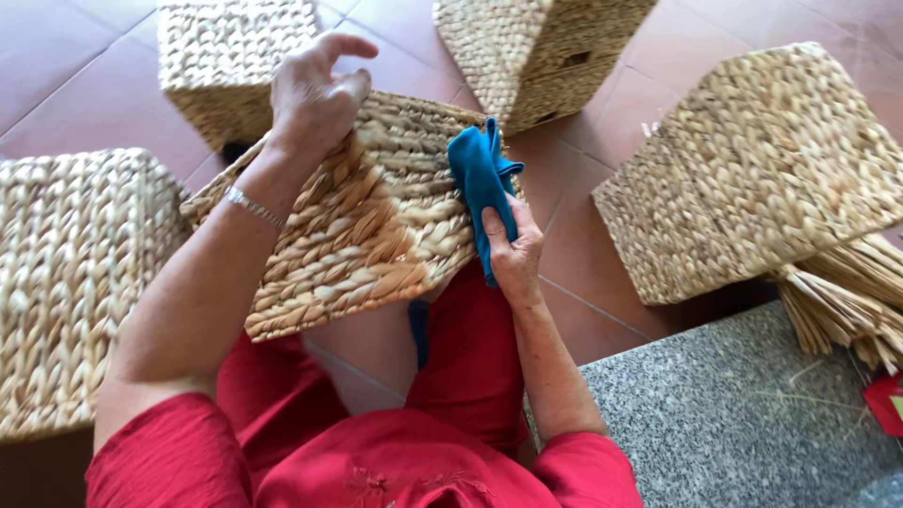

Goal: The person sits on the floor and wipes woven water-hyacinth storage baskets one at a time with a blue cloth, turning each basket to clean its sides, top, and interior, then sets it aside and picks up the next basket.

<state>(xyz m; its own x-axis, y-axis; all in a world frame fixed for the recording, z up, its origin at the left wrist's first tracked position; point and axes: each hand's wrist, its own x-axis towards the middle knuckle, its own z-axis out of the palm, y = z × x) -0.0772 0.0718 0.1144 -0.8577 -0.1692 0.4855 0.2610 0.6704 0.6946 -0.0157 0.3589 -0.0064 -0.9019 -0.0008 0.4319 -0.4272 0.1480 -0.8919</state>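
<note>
Five woven baskets in view, all boxy, thick plaited straw-coloured fibre w/ a rough, ropy weave. One basket (367, 216) sits tilted on the person's lap, flat woven side up, a darker stained patch near its far edge. Left hand (315, 94) rests on the far left corner of it, palm down, fingers loosely spread and curled over the rim, not clamped. Right hand (513, 249) is closed on a blue cloth (482, 179), soft and crumpled, thumb pinning it vs. the basket's right edge. Thin silver bracelet (252, 207) on the left wrist; red sleeves and red clothing (376, 452) below. Other baskets: one at far left (66, 282), two at the top (221, 56) (536, 47), one at right (752, 169), well apart from the lap one. Bundle of loose dry straw (847, 292) lies just beside the right basket, on a speckled grey stone ledge (734, 414). Floor is smooth reddish-brown tile (56, 75) w/ pale grout lines.
</note>
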